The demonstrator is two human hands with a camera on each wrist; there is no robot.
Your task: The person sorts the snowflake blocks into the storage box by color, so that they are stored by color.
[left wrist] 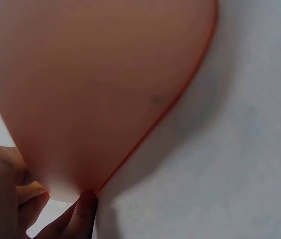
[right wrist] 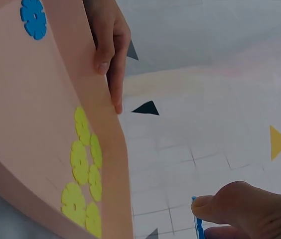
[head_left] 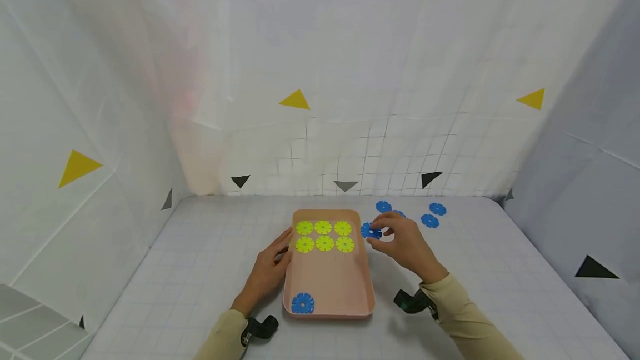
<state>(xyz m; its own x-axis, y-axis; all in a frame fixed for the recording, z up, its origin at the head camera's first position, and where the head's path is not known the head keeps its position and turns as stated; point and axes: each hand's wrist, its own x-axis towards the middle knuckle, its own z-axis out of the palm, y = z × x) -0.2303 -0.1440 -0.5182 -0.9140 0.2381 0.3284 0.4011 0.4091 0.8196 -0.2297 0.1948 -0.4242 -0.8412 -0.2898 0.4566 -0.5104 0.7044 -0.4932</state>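
A pink tray (head_left: 330, 285) lies on the table, with several yellow notched discs (head_left: 324, 244) in two rows at its far end. One blue notched disc (head_left: 303, 303) sits in its near left corner. My left hand (head_left: 268, 272) rests against the tray's left side, fingers extended along the outer wall; the left wrist view shows its fingertips at the tray's edge. Just beyond the tray's right rim, my right hand (head_left: 409, 244) pinches another blue notched disc (head_left: 369, 231) between thumb and fingers. In the right wrist view this held disc (right wrist: 199, 225) appears edge-on by the thumb.
More blue discs lie at the back right of the table: a pair (head_left: 430, 220) to the right of my right hand, and others (head_left: 383, 206) behind it, one partly hidden by its fingers. White sheeting (head_left: 390, 71) with yellow and dark triangles encloses the table's back and sides.
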